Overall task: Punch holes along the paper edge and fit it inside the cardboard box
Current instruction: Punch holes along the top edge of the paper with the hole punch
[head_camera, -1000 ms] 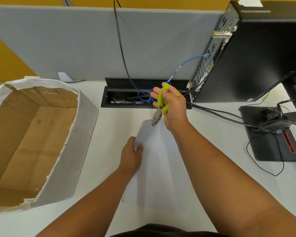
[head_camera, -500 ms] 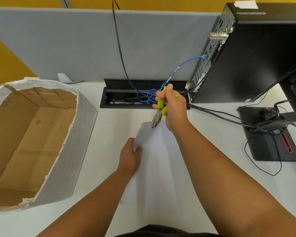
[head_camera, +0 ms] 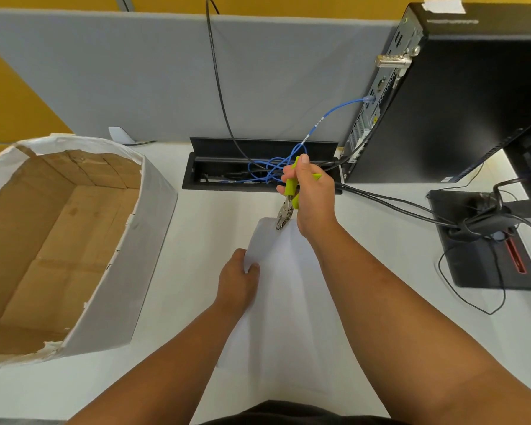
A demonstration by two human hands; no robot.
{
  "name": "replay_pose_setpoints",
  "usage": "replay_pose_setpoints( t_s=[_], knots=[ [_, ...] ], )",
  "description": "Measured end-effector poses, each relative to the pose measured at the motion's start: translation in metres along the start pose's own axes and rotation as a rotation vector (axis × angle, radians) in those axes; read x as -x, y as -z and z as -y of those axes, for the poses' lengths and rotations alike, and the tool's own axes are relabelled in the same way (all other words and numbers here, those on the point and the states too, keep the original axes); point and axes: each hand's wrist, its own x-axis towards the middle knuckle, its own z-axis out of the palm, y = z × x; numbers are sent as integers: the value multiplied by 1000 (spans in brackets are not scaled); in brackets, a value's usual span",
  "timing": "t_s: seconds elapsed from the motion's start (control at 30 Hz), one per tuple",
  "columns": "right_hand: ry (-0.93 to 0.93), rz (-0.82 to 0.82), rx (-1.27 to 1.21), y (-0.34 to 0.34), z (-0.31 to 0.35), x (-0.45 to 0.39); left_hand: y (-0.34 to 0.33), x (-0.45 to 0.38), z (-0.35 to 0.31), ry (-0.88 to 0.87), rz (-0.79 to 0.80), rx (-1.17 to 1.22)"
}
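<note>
Right hand (head_camera: pixel 311 197) squeezes punch (head_camera: pixel 285 210) on paper (head_camera: pixel 284 289) edge; left hand (head_camera: pixel 238 282) pinches side; holes indiscernible.

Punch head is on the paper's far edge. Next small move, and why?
Probably squeeze the handles: the right hand grips the green-handled hole punch, its metal head sits over the far edge of the paper, and the left hand pinches the sheet's left edge to steady it.

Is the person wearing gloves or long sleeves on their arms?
No. The left hand and right hand are bare, with no gloves, rings or watch showing. Both forearms are uncovered too, with no sleeves in view. A short, plain thumbnail shows on the right hand.
</note>
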Motion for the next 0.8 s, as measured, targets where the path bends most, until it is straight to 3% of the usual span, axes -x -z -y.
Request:
replay_pose_setpoints(
  t_s=[0.8],
  knots=[
    [-94,57,109,23,-12,33,-14,48,16,30,-100,-100]
  ],
)
